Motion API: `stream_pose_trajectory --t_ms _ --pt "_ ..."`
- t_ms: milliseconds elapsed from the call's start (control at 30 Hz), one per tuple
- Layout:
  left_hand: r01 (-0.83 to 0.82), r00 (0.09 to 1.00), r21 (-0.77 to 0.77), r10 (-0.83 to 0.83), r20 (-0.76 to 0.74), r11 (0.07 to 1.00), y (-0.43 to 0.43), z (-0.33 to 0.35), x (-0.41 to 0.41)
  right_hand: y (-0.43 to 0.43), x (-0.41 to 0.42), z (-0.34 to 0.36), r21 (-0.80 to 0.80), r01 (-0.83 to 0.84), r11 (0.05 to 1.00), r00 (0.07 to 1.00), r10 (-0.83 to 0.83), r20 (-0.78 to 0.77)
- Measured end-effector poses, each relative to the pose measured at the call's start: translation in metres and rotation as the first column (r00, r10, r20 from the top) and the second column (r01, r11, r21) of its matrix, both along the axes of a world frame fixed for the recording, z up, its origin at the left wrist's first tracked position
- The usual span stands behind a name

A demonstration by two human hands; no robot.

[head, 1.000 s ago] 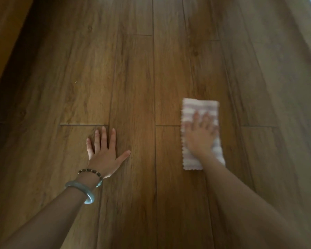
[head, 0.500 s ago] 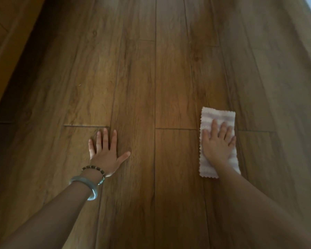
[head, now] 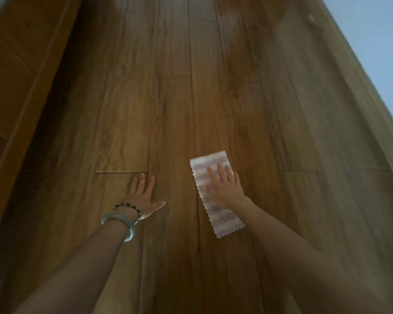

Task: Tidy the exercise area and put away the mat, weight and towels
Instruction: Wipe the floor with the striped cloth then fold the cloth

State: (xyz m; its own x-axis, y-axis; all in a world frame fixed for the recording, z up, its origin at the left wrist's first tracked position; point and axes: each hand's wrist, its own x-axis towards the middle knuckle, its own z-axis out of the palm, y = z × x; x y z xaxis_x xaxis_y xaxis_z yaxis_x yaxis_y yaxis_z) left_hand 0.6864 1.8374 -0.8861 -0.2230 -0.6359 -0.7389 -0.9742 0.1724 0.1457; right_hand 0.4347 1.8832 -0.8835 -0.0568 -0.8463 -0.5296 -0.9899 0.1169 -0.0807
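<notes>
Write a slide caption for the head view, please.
Right hand presses a striped towel on the wooden floor; left hand rests flat.

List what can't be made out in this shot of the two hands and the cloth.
Head view only.
1. Striped cloth: its middle is hidden under the right hand.
2. Left hand: palm hidden, flat against the floor.
3. Pale surface, upper right: cut by the frame edge; unidentifiable.
4. Wooden panel, left: cut by the edge; furniture or wall, unclear.
</notes>
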Motion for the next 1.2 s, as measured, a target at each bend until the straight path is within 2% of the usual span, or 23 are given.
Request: stream_pose_trajectory --t_ms 100,267,433,533,633,700,800,900,967,1067,1133,1200 --pt "-0.013 0.999 0.056 0.015 -0.050 0.998 -0.008 0.023 0.003 0.012 -0.012 0.034 0.041 -0.068 0.997 0.997 0.070 -0.040" --pt "0.129 0.991 -0.081 -0.132 -0.029 0.988 -0.009 0.048 -0.014 0.033 -0.039 0.063 0.066 -0.049 0.997 0.999 0.050 -0.011" --pt "0.123 0.991 -0.128 -0.129 -0.043 0.984 -0.039 0.030 -0.033 0.019 -0.016 0.019 0.020 -0.135 0.991 0.988 0.133 0.080" --pt "0.158 0.982 -0.175 -0.173 -0.076 0.972 -0.055 0.009 -0.039 0.009 0.000 -0.026 -0.027 -0.176 0.984 0.983 0.177 0.053" --pt "0.272 0.953 -0.254 -0.297 -0.066 0.928 -0.069 -0.002 -0.039 -0.021 -0.005 -0.044 -0.107 -0.093 0.990 0.993 0.100 0.056" --pt "0.335 0.931 -0.272 -0.361 -0.053 0.902 -0.082 -0.005 -0.040 -0.055 -0.024 -0.049 -0.215 0.058 0.975 0.998 -0.049 0.050" --pt "0.303 0.944 -0.287 -0.328 -0.044 0.909 -0.105 -0.010 -0.044 -0.112 -0.060 -0.052 -0.252 0.327 0.911 0.944 -0.323 0.059" --pt "0.274 0.955 -0.308 -0.296 -0.023 0.911 -0.128 -0.019 -0.054 -0.156 -0.078 -0.053 -0.222 0.431 0.875 0.902 -0.423 0.082" --pt "0.264 0.957 -0.323 -0.288 -0.027 0.909 -0.144 -0.025 -0.064 -0.172 -0.072 -0.055 -0.214 0.350 0.912 0.937 -0.340 0.085" --pt "0.187 0.973 -0.343 -0.222 -0.063 0.920 -0.154 -0.031 -0.076 -0.175 -0.047 -0.059 -0.283 0.031 0.959 0.995 -0.002 0.102" --pt "0.186 0.973 -0.361 -0.223 -0.062 0.914 -0.153 -0.029 -0.080 -0.170 -0.041 -0.064 -0.331 -0.169 0.928 0.967 0.222 0.127" --pt "0.208 0.970 -0.321 -0.238 -0.056 0.924 -0.158 -0.021 -0.079 -0.167 -0.056 -0.065 -0.321 -0.248 0.914 0.952 0.291 0.092"
